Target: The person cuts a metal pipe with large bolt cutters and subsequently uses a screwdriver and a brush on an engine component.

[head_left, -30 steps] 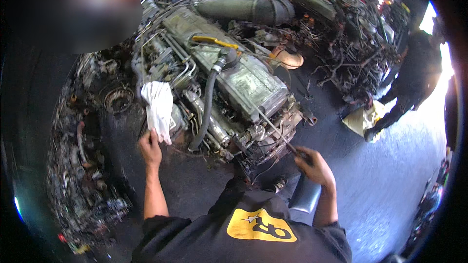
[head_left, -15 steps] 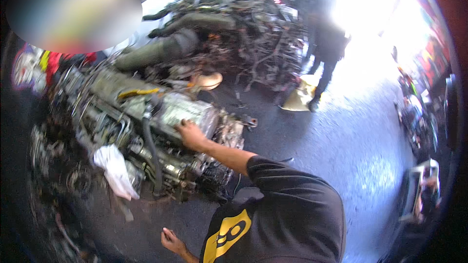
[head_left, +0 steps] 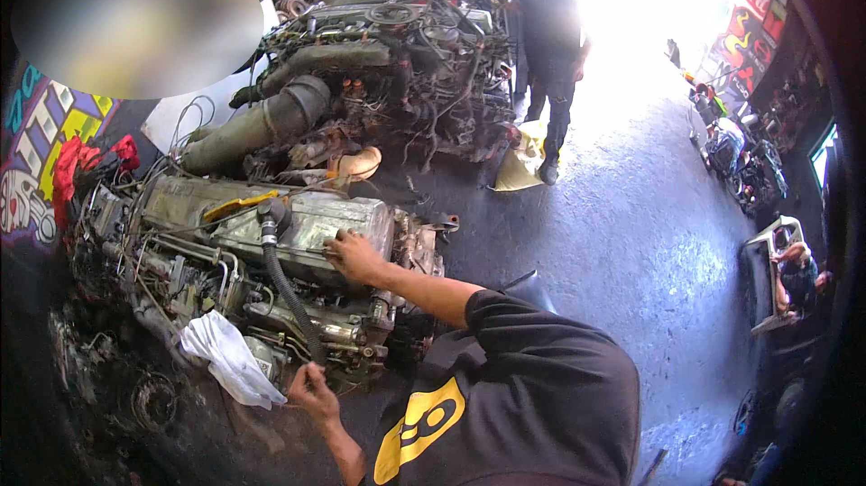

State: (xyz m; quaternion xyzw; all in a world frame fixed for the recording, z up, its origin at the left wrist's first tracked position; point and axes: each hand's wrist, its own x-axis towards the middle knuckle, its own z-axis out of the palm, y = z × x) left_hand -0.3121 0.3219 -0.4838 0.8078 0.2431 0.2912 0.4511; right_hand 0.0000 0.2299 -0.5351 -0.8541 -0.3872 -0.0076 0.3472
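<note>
My right hand (head_left: 356, 259) rests on the pale metal cover (head_left: 347, 220) of a large, grimy engine (head_left: 171, 256), its fingers spread and gripping nothing. My left hand (head_left: 314, 391) is lower down at the engine's near side, fingers loosely bent and apart, with nothing visible in them. It is close to the lower end of a ribbed black hose (head_left: 289, 288); whether it touches the hose cannot be made out. Just left of that hand, a white rag (head_left: 230, 364) drapes over the engine's side. A yellow strip-like piece (head_left: 239, 204) lies on top.
Behind stands a second engine (head_left: 433, 80) with a thick greenish duct (head_left: 262, 130). A person (head_left: 550, 44) stands beyond it beside a pale sack (head_left: 523, 161). Red cloth (head_left: 72, 166) hangs at far left. Assorted parts (head_left: 740, 152) and a pale frame-like object (head_left: 774, 274) are on the right.
My left hand has come up and forward to the engine's side, near the hose and rag. My right hand stays on the cover. The view has shifted and sharpened.
</note>
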